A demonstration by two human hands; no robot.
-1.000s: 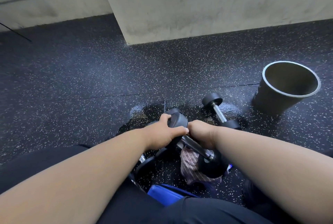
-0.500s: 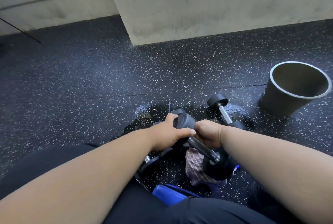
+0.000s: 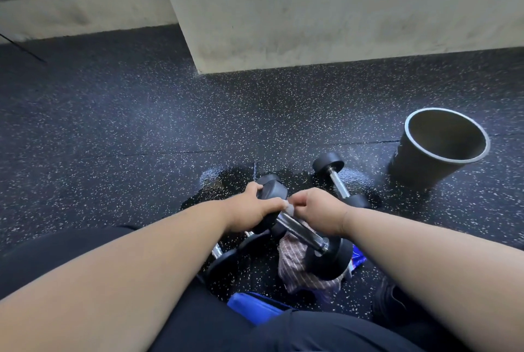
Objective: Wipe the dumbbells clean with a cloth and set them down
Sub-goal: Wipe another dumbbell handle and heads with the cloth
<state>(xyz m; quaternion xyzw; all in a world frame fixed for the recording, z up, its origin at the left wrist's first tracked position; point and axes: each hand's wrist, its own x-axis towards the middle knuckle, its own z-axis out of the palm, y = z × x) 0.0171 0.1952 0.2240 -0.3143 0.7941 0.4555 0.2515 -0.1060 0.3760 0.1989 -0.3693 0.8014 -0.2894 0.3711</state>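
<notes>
Left hand curls round the far head of a black rubber-ended dumbbell with chrome bar, held tilted above the speckled black rubber floor. Right hand grips the bar with a striped brown cloth hanging below

A dark bucket stands on the speckled floor.

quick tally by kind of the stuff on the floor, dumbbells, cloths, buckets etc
Dumbbells: 3 (held dumbbell, one lying near the bucket, one partly hidden under the left arm)
Cloths: 1 (striped cloth)
Buckets: 1 (bucket)
Blue items: 2 (blue object, blue scrap)
Total: 7
</notes>
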